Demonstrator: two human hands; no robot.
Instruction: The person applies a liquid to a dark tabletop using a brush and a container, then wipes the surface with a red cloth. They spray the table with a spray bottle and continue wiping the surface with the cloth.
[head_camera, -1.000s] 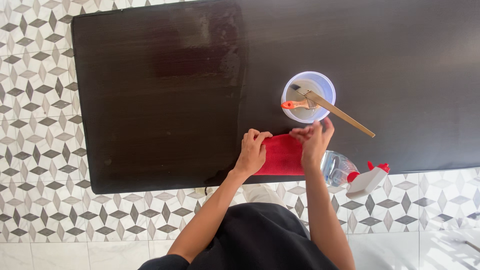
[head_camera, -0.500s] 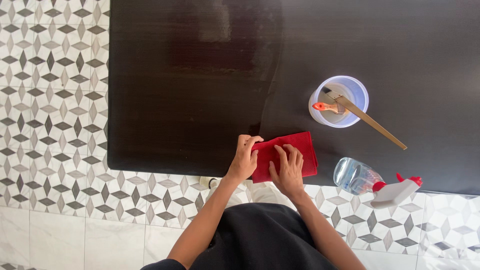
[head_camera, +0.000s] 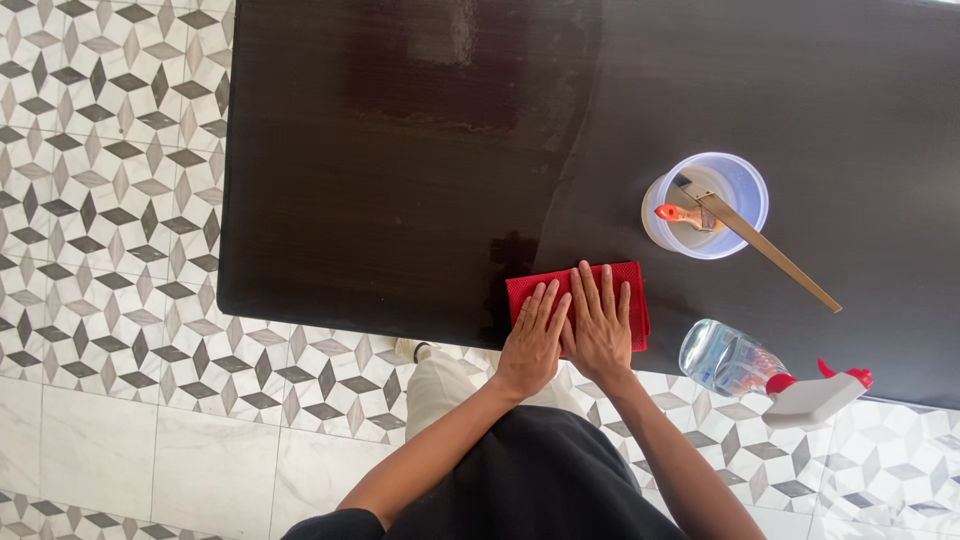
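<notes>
A folded red cloth (head_camera: 630, 285) lies on the dark wooden table (head_camera: 400, 150) near its front edge. My left hand (head_camera: 533, 340) and my right hand (head_camera: 598, 322) rest flat on the cloth side by side, palms down, fingers spread and pointing away from me. Both hands press on the cloth rather than gripping it. Most of the cloth's near half is hidden under them.
A pale plastic cup (head_camera: 745, 180) with a small orange-handled brush (head_camera: 678, 214) and a long flat stick (head_camera: 775, 255) stands right of the cloth. A clear spray bottle (head_camera: 735, 362) with a red and white trigger lies on its side at the table's front edge. Patterned floor tiles surround the table.
My left hand has let go of the cloth's left edge and now lies flat on it beside my right hand. The view has shifted a little, so the table sits further right.
</notes>
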